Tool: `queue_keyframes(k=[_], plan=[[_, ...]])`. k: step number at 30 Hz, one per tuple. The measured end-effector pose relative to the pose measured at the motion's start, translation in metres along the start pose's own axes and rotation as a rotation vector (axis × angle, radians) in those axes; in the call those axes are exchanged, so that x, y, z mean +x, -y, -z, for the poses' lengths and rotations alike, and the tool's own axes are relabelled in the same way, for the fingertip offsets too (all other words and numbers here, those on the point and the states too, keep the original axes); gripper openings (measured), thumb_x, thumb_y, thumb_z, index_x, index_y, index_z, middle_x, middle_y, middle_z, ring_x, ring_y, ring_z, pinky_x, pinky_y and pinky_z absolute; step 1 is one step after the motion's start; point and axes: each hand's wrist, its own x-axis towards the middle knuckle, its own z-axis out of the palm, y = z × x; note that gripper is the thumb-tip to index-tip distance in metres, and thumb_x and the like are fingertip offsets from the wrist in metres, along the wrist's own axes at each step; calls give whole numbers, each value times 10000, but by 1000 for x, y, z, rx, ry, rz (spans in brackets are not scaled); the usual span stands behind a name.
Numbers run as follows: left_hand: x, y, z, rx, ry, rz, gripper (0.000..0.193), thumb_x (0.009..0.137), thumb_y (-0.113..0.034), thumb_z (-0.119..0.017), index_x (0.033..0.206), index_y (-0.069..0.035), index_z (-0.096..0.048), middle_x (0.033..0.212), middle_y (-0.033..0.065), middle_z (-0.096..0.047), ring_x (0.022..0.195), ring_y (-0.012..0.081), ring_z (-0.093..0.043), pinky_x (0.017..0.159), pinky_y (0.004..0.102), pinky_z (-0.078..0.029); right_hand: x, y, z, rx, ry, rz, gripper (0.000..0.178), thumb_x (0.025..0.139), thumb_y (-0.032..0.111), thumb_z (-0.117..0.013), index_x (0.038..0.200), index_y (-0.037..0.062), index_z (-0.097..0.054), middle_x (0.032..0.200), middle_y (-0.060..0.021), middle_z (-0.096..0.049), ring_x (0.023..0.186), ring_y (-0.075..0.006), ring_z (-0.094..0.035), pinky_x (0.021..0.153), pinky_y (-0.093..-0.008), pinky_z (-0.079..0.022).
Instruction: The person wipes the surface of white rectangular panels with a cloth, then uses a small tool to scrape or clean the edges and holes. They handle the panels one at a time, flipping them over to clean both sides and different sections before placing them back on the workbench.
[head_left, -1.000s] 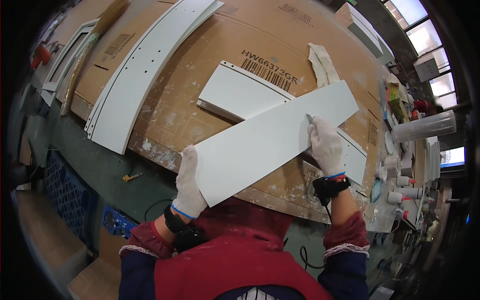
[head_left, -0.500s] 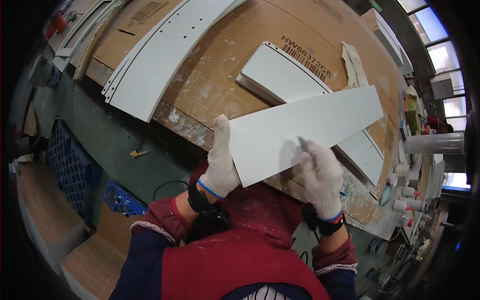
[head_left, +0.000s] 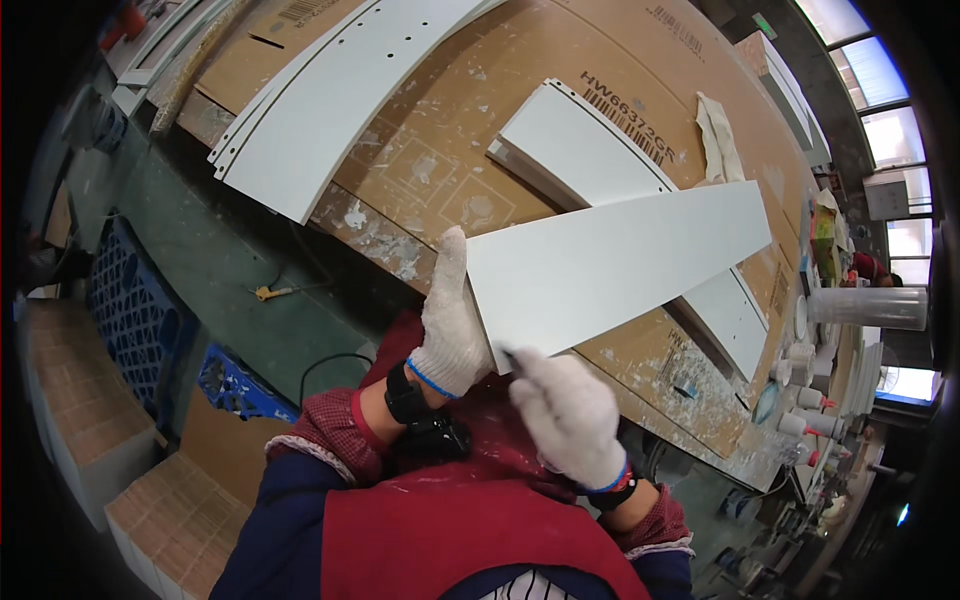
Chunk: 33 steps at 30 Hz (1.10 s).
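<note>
White panel (head_left: pixel 615 265) (both gloved hands)

Flattened brown cardboard box (head_left: pixel 470 150) covers bench; black barcode label (head_left: pixel 625 125) mid-top.

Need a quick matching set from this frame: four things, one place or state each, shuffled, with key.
Things:
1. left hand
2. right hand
3. long white panel
4. cloth rag

Places or states:
A. lies crumpled on the cardboard sheet, far side
B. grips the panel's near short end
C. held slanting over a second white panel
D. at the panel's near corner, by the lower edge

Pairs: 1-B, 2-D, 3-C, 4-A
</note>
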Motion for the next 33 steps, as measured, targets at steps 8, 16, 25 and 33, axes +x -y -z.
queue_keyframes(k=[8,16,25,33], plan=[[-5,1,-11,55,57,19,783,947,-626,-345,1361,35,-406,1333,188,-502,1213,299,-509,1039,424,-407,-6,-31,-2,-449,-214,-62,284,814,-3,-659,1095,-23,-621,805,-115,-635,689,-222,-641,599,-310,-529],[-3,-1,1,61,7,12,762,947,-624,-351,1377,3,-399,1368,158,-473,1249,286,-468,1057,422,-381,-8,5,-28,-200,44,71,346,770,73,-674,1108,27,-620,846,-100,-644,688,-245,-630,565,-336,-510],[-2,5,5,-86,57,31,760,943,-624,-361,1361,9,-410,1352,172,-484,1243,304,-474,1055,446,-382,-6,-10,-17,-366,-113,67,332,770,45,-654,1101,37,-627,782,-75,-605,651,-222,-605,560,-330,-499],[-1,4,5,-88,15,43,769,934,-645,-348,1338,2,-446,1339,170,-499,1227,301,-492,1042,446,-402,-9,7,-17,-228,327,92,288,817,134,-625,1087,39,-589,860,-93,-627,694,-250,-622,575,-352,-509]])
